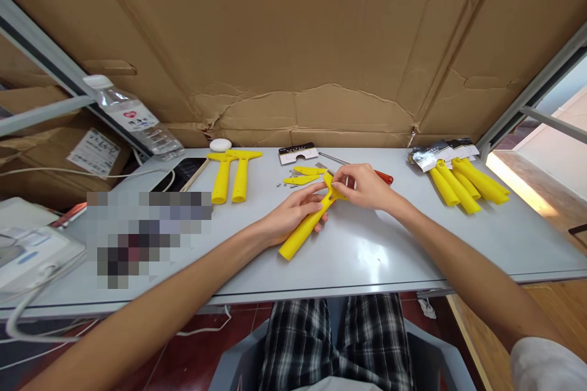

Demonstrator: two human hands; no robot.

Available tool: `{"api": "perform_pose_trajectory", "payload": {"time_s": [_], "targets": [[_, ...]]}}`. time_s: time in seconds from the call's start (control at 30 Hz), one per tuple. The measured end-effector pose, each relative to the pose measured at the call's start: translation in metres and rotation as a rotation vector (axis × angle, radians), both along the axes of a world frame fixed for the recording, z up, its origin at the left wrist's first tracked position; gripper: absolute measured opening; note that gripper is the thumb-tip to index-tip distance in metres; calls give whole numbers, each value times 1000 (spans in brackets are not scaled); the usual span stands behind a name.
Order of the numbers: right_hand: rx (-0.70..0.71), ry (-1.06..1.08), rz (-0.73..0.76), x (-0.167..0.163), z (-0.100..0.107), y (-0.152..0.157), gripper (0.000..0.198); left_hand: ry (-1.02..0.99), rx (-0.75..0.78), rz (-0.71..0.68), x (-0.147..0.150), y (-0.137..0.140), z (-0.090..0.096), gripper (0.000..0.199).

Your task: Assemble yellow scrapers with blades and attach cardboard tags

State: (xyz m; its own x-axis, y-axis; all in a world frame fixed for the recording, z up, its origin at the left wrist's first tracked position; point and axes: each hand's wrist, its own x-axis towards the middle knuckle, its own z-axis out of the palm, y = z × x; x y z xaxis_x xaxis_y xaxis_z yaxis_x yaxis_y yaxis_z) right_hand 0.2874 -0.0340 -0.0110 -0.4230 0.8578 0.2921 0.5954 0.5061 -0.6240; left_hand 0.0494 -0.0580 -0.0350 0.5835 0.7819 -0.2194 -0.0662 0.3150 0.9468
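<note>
A yellow T-shaped scraper handle [302, 235] slants up and to the right above the table, its round end toward me. My left hand [296, 211] is closed around its upper shaft. At the crosspiece, the fingers of my right hand [362, 186] are bent and pinch the scraper's head; any small part between the fingertips is hidden. A thin grey metal strip shows by the head's upper edge. Just beyond are two flat yellow pieces [300, 180] with several small screws [287, 185] scattered around them. A screwdriver [383, 177] with a red handle lies partly behind my right hand.
Two more yellow scrapers [221, 180] lie to the left, by a white oval object [221, 145] and a phone [181, 175]. Packaged yellow scrapers [463, 186] lie at right. A black-and-white card [298, 153] lies at the back. A plastic bottle [137, 119] leans at left; cardboard [293, 43] walls the rear.
</note>
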Motion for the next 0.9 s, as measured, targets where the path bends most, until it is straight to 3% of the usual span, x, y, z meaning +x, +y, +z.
{"api": "perform_pose_trajectory", "payload": {"time_s": [0.27, 0.47, 0.9], "targets": [[-29, -5, -72, -5, -3, -2, 13, 14, 1, 2, -1, -2, 2, 75], [-1, 81, -1, -4, -10, 1, 10, -13, -23, 18, 0, -3, 3, 82], [63, 94, 29, -2, -13, 5, 11, -42, -79, 36, 2, -1, 4, 75]]}}
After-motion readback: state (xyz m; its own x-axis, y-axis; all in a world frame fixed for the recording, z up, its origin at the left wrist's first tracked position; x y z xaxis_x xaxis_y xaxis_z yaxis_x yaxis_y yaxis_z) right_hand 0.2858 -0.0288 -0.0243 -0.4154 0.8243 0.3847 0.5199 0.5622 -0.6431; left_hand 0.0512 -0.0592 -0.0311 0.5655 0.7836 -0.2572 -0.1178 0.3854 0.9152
